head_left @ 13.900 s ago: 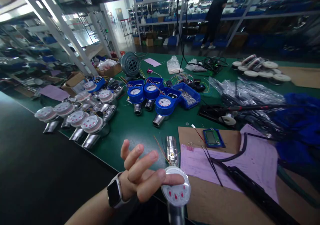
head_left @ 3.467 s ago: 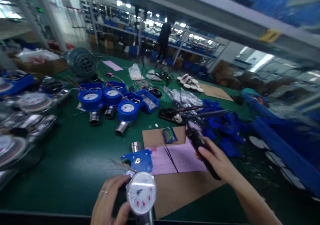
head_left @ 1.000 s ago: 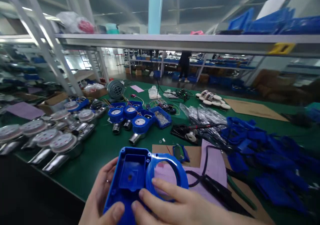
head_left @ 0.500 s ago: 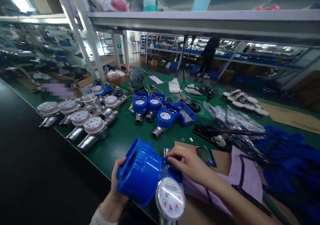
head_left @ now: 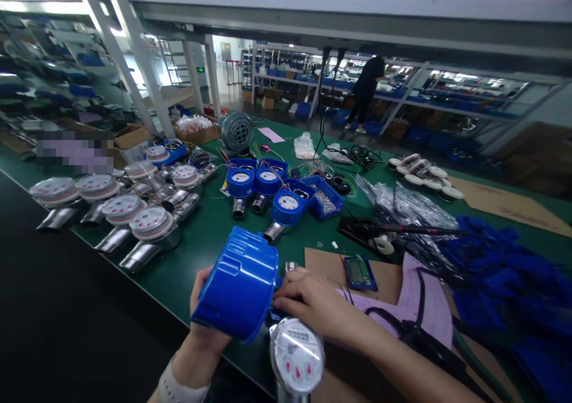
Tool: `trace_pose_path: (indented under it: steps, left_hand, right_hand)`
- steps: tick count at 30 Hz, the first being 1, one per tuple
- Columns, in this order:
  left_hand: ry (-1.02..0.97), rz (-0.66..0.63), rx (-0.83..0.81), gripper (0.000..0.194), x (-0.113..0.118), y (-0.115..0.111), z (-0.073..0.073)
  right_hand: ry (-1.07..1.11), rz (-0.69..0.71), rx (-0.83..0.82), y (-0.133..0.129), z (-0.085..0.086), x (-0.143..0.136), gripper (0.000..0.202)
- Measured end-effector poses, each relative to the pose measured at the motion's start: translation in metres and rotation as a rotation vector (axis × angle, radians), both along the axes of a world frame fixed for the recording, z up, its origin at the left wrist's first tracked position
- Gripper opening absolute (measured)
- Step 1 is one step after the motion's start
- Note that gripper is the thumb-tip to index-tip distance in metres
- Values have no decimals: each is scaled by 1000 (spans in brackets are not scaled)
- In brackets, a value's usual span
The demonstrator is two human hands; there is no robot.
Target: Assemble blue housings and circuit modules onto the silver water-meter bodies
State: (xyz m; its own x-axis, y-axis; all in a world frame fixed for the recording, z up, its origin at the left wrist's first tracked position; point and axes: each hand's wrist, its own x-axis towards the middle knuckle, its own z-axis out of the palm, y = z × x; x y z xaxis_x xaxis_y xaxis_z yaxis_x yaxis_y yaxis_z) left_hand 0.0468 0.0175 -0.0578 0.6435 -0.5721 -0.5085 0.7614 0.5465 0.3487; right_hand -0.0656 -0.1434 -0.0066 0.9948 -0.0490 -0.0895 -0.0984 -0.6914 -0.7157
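My left hand (head_left: 206,325) is wrapped round a blue plastic meter housing (head_left: 239,284), tilted over the bench edge. At its right side my right hand (head_left: 301,298) has its fingers bent together over a dark blue part; what they pinch, if anything, is hidden behind them. Just below that hand is a water meter (head_left: 297,355) with a clear round cover, number wheels and red pointers. A threaded metal pipe end (head_left: 290,267) shows above my right fingers. To the right, a small display board (head_left: 360,273) lies on cardboard.
Several bare metal water meters (head_left: 152,224) crowd the left bench edge. Farther back are meters in blue housings (head_left: 287,205) and a blue tray of screws (head_left: 325,200). Clear plastic bags (head_left: 404,206) and blue cloth (head_left: 496,284) lie right. A person (head_left: 367,90) stands beyond the bench.
The blue housing has turned, so its opening no longer faces me and its outer wall shows. My right fingers have moved in closer against it, covering the brass-dotted part. The view has shifted slightly.
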Motion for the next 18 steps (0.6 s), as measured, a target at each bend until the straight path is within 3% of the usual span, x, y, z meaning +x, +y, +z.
trace_pose_path:
  steps: [4,7,13,18]
  left_hand:
    - [-58,68,45,15,19,-1,24]
    - [-40,97,0,18,30,0,32]
    - [7,-80,-186,30,25,-6,20]
    - [-96,-313,-83,22,17,-15,6]
  right_hand:
    - [130,-80,361,7,-4,4,16]
    - [113,-173,535,9,-8,2,25]
    - [-30,-214,601,13,-6,4,45]
    - [9,-100,617,20,3,10,49]
